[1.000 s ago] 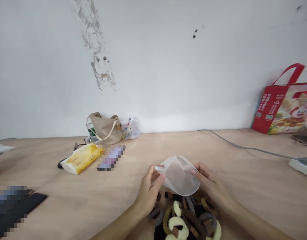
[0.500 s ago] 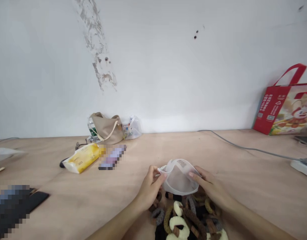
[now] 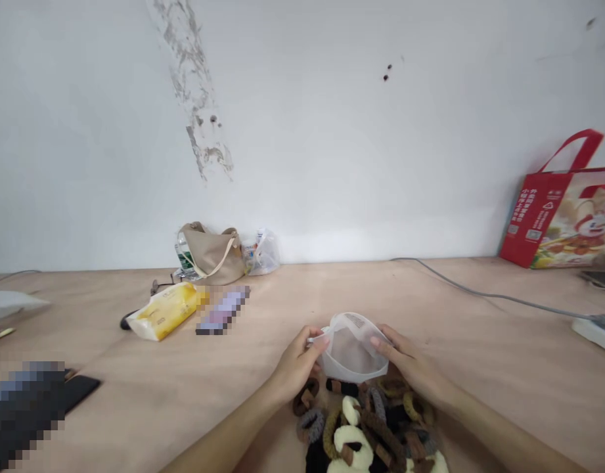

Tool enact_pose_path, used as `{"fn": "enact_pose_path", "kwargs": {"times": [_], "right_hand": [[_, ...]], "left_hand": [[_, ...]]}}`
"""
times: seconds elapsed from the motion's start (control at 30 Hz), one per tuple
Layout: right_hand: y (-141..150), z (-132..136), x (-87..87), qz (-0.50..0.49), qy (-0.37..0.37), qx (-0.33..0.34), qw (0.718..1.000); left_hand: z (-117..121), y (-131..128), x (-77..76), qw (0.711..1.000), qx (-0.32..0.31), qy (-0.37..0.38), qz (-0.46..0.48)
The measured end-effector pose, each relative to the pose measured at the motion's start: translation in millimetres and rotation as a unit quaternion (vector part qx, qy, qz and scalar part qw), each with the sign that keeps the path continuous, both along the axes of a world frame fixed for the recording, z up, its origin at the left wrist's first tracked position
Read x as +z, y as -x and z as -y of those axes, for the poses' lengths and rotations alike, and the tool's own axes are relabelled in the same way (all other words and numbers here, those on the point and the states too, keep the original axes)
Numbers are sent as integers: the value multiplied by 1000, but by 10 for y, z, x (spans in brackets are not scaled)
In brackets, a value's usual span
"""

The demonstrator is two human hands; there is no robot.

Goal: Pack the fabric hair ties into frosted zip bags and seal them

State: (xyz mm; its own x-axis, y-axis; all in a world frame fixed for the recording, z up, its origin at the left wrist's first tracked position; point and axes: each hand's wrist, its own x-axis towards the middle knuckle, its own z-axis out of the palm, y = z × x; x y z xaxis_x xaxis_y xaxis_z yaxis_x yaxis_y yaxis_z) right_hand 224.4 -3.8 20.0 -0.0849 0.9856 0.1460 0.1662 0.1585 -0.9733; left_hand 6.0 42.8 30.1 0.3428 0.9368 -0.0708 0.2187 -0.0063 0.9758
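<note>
A translucent white plastic pouch (image 3: 356, 358) is held between my two hands, its mouth spread wide and facing me. My left hand (image 3: 302, 358) pinches the left side of the rim between thumb and fingers. On the opposite side, my right hand (image 3: 399, 355) grips the edge, thumb in front and fingers behind. Just below the pouch lies a heap of fabric hair ties (image 3: 354, 443) in cream, brown, grey, black and olive. Faint print shows on the pouch's far wall. Some fingertips are hidden behind the plastic.
A yellow tissue pack (image 3: 167, 312) and a blurred-out phone (image 3: 224, 310) lie to the left. Against the wall stand a beige handbag (image 3: 216, 256) and a small plastic bag (image 3: 263, 253). At right are a red carrier bag (image 3: 533, 220), a grey cable (image 3: 472, 288) and a power strip (image 3: 595, 332).
Both hands have shifted slightly, the right one a little inward, and the pouch's opening looks a bit narrower. More of a brown hair tie shows beside my left hand.
</note>
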Motion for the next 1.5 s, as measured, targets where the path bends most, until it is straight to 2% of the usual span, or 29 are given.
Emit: {"fn": "enact_pose_path", "kwargs": {"times": [0.2, 0.3, 0.4, 0.53, 0.63, 0.8, 1.13, 1.33, 1.5], "right_hand": [[-150, 157, -112, -11, -6, -21, 1000], [-304, 352, -215, 45, -38, -53, 997], [-414, 553, -280, 161, -132, -69, 976], [-404, 655, -265, 259, -306, -30, 916], [-352, 615, -231, 280, -358, -18, 890], [-356, 556, -250, 310, -309, -50, 898], [-634, 630, -392, 354, -217, -87, 905], [-730, 707, -457, 358, -187, -107, 908], [-677, 677, -478, 323, -244, -127, 906]], "left_hand": [[53, 17, 6, 999, -18, -42, 6], [89, 22, 30, 998, -23, -64, 5], [130, 27, 59, 996, -22, -89, 0], [167, 36, 57, 970, -2, -233, -64], [173, 44, 27, 948, 10, -307, -86], [173, 57, -15, 929, 20, -359, -89], [194, 80, -45, 888, -29, -444, -118], [202, 75, -37, 835, -67, -532, -121], [179, 69, -54, 785, -89, -597, -140]]}}
